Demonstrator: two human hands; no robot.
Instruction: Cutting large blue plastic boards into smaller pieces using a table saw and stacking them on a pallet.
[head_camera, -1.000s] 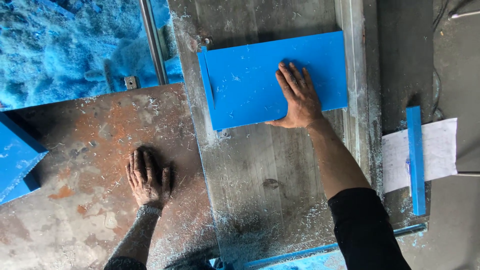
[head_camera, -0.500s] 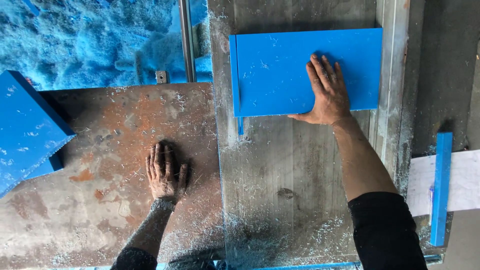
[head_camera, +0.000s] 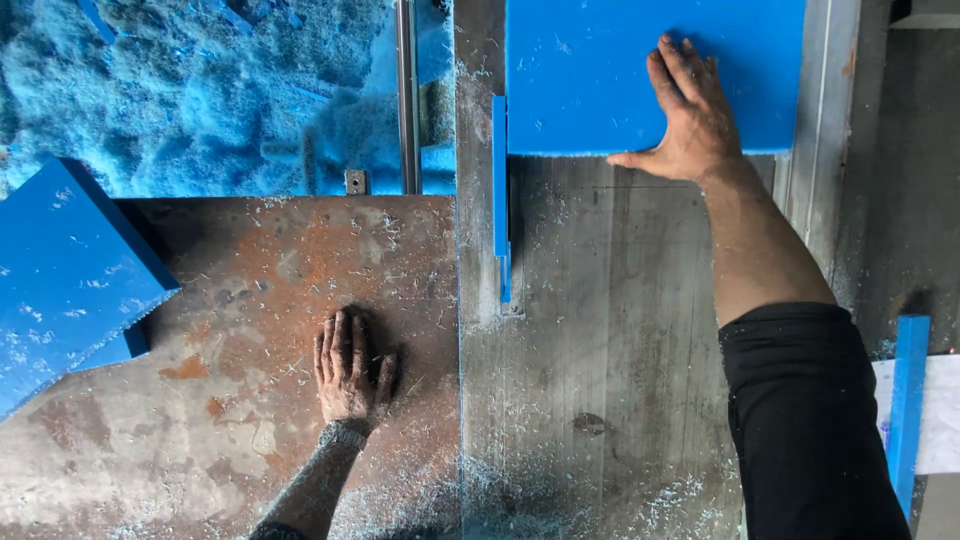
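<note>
Your right hand (head_camera: 690, 115) lies flat and open, palm down, on the blue board (head_camera: 600, 75) at about 1 o'clock in the view, fingers spread toward 12 and thumb pointing to 9 along the board's near edge; it grips nothing; the board rests on the grey desk (head_camera: 600, 350), and its far edge runs out of view at 12. At the board's left edge, toward 9 o'clock from that hand, a narrow blue strip (head_camera: 499, 190) stands along the seam; bare grey surface dusted with shavings stretches toward 6. Your left hand (head_camera: 350, 370) is also open, pressed flat on the rusty plate (head_camera: 250, 300) at about 7 o'clock, well apart from the board; a second blue slab (head_camera: 65, 270) juts in at 9; blue shavings (head_camera: 200, 90) heap at 11; a slim blue bar (head_camera: 908, 400) lies across a white sheet (head_camera: 940, 415) at 4.
</note>
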